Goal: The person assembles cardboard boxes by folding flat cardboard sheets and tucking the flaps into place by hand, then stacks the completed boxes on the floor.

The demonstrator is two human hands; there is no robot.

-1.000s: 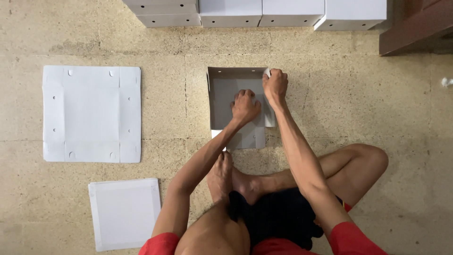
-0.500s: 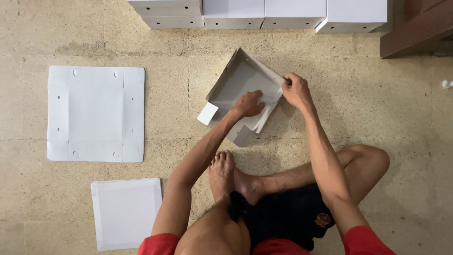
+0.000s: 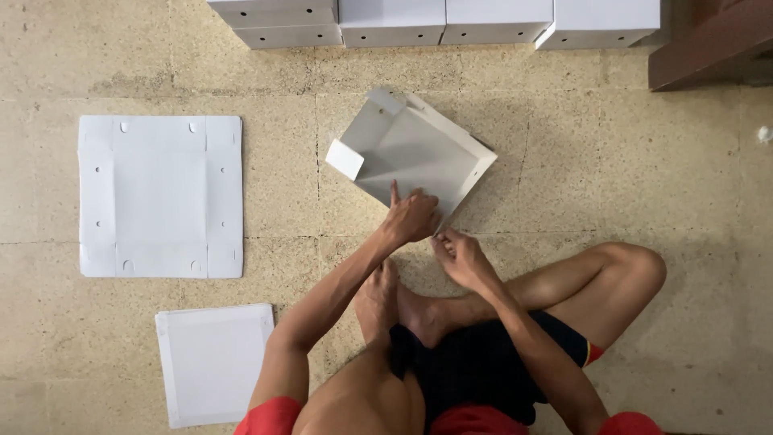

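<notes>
risk lies at the near edge: the half-folded box (image 3: 411, 149) sits skewed on the floor (image 3: 612, 161), and if either grip slips the raised walls could spring flat or crease off their score lines. left hand (image 3: 412, 216) presses on the box's near panel, fingers curled, index pointing up. right hand (image 3: 460, 256) pinches the near corner flap, fingers nearly closed on it. box lies just beyond both hands, touching them.
</notes>
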